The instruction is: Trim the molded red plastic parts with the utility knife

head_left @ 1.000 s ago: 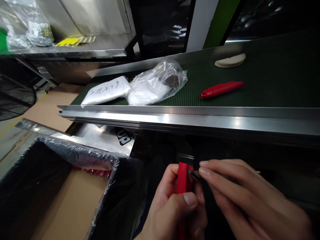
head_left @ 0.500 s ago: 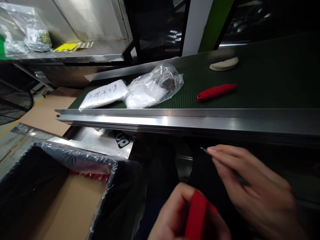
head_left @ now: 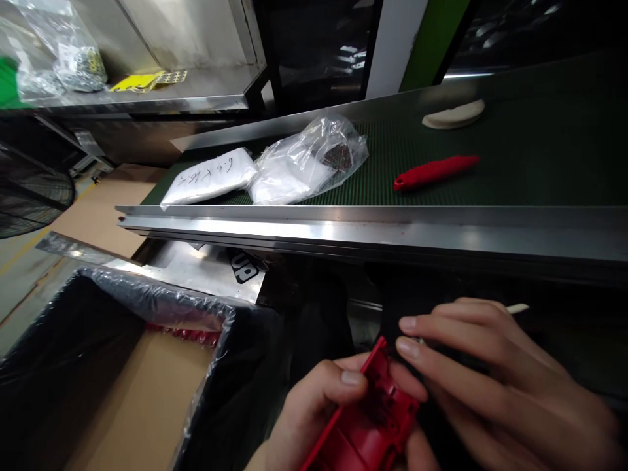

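Now turned hollow side up, one red plastic part point(head_left: 366, 425) sits low between both hands; left hand point(head_left: 314, 418) pinches its edge, right hand point(head_left: 490, 392) fingers press together. Belt point(head_left: 540, 163): one red handle point(head_left: 434, 172), two bags point(head_left: 265, 173).

We now see the red part point(head_left: 366, 422) turned in the left hand point(head_left: 314, 418), its hollow ribbed inside facing up where only its edge showed. The right hand point(head_left: 495, 379), apart half a second ago, is back against it, fingertips touching.
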Tool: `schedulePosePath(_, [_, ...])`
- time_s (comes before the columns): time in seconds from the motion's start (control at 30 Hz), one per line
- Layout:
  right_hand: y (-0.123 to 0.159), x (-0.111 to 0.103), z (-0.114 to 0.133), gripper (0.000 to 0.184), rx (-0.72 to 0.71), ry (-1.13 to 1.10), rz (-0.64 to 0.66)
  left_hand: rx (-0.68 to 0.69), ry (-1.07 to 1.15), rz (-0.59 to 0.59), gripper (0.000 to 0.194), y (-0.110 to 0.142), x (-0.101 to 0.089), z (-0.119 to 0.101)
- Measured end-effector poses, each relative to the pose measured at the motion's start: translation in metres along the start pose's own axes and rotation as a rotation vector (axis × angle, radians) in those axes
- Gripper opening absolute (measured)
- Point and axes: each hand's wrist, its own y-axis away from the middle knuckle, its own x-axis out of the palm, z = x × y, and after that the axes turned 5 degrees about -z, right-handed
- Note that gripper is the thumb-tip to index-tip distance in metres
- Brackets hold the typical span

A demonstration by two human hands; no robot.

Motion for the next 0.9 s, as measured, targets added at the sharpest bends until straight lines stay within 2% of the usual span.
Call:
schedulePosePath(0.23, [-0.004,-0.005,-0.001,0.038,-0.037,0.037,0.037,-0.056,0.014,-0.031,0.032,0.0,-0.001,0.001])
schedulePosePath(0.33, [-0.001,-0.004,0.0,0.038,-0.015,0.044,0.007,-0.063,-0.018,-0.077,0.029,0.001,-0.001,0.002])
schedulePosePath(0.53, [0.007,0.001,0.001,0.038,-0.01,0.046,-0.037,-0.08,0.038,-0.09,0.03,0.0,-0.011,0.005])
schedulePosePath(0.7, [0.003,-0.007,-0.009,0.036,-0.025,0.099,-0.046,-0.185,-0.008,0.08,0.04,-0.004,-0.005,0.009])
schedulePosePath(0.77, [-0.001,-0.011,-0.011,0.044,0.04,0.093,-0.086,-0.223,-0.078,0.062,0.04,-0.004,0.0,0.01])
schedulePosePath(0.83, [-0.003,-0.013,-0.009,0.051,0.096,0.047,-0.113,-0.187,-0.083,0.034,0.041,-0.004,0.001,0.01])
schedulePosePath(0.9, [-0.003,-0.012,-0.005,0.054,0.141,0.01,-0.106,-0.127,-0.014,0.07,0.044,-0.007,-0.003,0.01])
